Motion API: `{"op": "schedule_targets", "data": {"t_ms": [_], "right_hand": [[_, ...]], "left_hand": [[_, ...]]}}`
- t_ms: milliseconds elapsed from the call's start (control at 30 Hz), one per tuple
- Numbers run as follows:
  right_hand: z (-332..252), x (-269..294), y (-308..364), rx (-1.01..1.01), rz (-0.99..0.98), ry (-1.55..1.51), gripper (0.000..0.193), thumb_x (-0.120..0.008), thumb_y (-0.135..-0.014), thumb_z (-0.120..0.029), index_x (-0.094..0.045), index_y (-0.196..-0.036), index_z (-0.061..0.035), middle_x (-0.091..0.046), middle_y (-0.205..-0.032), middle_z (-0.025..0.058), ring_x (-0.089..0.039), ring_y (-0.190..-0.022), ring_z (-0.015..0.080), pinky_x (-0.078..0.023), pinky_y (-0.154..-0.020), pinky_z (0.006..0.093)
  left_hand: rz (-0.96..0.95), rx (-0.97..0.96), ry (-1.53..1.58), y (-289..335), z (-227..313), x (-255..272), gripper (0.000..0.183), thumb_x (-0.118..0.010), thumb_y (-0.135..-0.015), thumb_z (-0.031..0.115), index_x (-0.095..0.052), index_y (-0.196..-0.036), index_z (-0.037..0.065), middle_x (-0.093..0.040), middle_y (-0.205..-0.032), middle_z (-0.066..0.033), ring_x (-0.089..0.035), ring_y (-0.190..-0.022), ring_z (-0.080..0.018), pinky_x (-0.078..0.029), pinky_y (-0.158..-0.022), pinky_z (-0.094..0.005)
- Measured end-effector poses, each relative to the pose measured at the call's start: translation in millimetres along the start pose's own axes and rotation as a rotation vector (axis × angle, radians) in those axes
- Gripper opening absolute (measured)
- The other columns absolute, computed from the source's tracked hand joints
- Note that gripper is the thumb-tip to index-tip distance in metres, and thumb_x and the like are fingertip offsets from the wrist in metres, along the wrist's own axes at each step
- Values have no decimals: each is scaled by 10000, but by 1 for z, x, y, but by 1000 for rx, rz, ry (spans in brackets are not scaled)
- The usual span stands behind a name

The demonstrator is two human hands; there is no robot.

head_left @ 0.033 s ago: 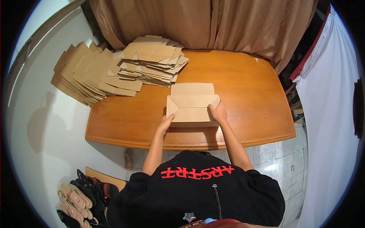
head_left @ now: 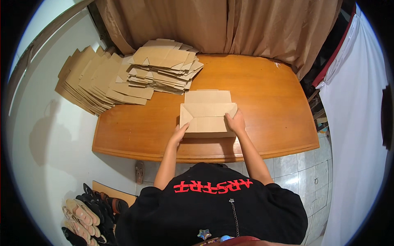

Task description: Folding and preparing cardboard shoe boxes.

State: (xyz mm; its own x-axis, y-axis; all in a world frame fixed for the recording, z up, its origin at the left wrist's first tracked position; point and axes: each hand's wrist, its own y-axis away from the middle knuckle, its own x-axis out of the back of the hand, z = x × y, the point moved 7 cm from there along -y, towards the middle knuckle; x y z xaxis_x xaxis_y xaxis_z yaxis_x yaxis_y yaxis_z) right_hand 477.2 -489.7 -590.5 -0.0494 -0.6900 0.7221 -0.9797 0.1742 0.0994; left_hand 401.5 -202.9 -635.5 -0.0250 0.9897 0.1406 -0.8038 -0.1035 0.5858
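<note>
Light-brown cardboard carton lies at the centre of the frame, near the front edge of the glossy orange-brown wooden surface. Left hand has its grip on the lower-left corner: thumb over the board, fingers mostly hidden. Right hand matches it at the right end, thumb on top near the corner. Both grips read as pinching the carton between thumb and fingers; pressure cannot be told.

State of folding, judged from shape: partly formed. The broad panel facing up carries a lengthwise crease and slanting lines at both ends. A plain rectangular flap projects beyond its far edge, not tucked in. Interior and underside are hidden, so whether the base is locked cannot be told.

Remaining boards, upper left: a fanned stack of flat brown cardboard blanks beside the wall, and a heaped pile of flat brown cardboard blanks to its right. All appear unassembled. The heap's near corner sits just beside the flap, the closest possible obstruction on that side.

Surroundings: brown fabric curtain along the top; white hanging cloth at far right; cluster of beige and black footwear at lower left, off the surface and away from both hands.
</note>
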Motion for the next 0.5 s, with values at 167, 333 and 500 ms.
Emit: {"op": "schedule_targets", "data": {"t_ms": [167, 333, 500], "right_hand": [[-2, 19, 9, 60, 149, -162, 623, -580, -781, -359, -396, -1214, 49, -479, -1166, 258, -490, -1068, 390, -415, -878, 432], [-1, 35, 6, 123, 295, -221, 629, -564, -812, -354, -377, -1236, 72, -478, -1165, 276, -472, -1087, 400, -391, -913, 417], [-2, 36, -5, 245, 218, -370, 680, -545, -836, -382, -325, -1283, 82, -442, -1205, 288, -447, -1119, 407, -369, -944, 405]], "left_hand": [[6, -53, 129, 16, 13, -9, 805, -584, -757, 520, -215, -1377, 162, -289, -1395, -155, -309, -1248, -358, -315, -918, -569], [35, -313, 326, 33, 55, -21, 737, -639, -766, 395, -242, -1359, 209, -296, -1379, -128, -344, -1211, -334, -351, -901, -546], [323, -819, 297, 51, 96, -9, 767, -781, -640, 236, -379, -1275, 82, -342, -1269, -155, -351, -1174, -279, -318, -981, -390]]}}
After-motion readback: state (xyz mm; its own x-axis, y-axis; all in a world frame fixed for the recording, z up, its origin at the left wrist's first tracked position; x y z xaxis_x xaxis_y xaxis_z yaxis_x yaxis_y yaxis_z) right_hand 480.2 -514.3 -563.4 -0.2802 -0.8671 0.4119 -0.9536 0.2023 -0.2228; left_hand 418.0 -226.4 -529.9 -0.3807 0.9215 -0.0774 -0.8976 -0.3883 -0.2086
